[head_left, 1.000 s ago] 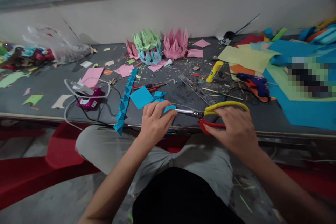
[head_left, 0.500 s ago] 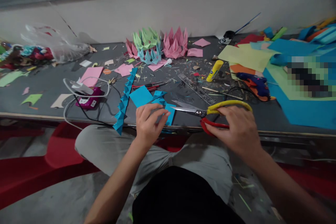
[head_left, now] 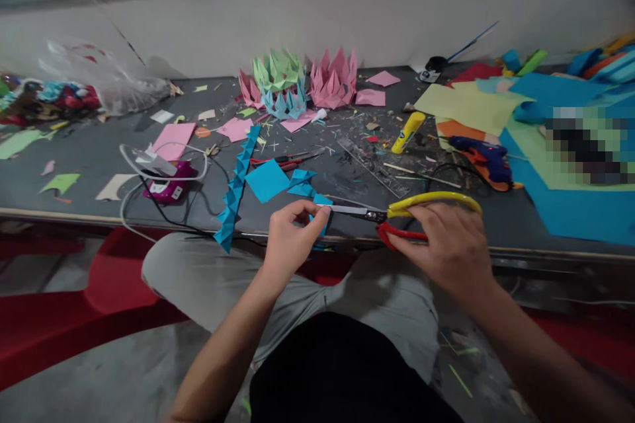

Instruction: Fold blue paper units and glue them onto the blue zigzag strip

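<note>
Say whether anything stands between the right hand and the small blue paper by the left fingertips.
Yes: the scissors, held in the right hand, span that gap, their blades pointing toward the small blue paper beside the left hand.

The person wears a black top (head_left: 347, 370), plain where it shows, and loose, pale grey trousers (head_left: 198, 277), creased across the lap and thighs, with a short seam line (head_left: 326, 301) at the front. The left hand (head_left: 297, 231), the right hand (head_left: 449, 241) and both forearms (head_left: 233, 337) are bare
</note>
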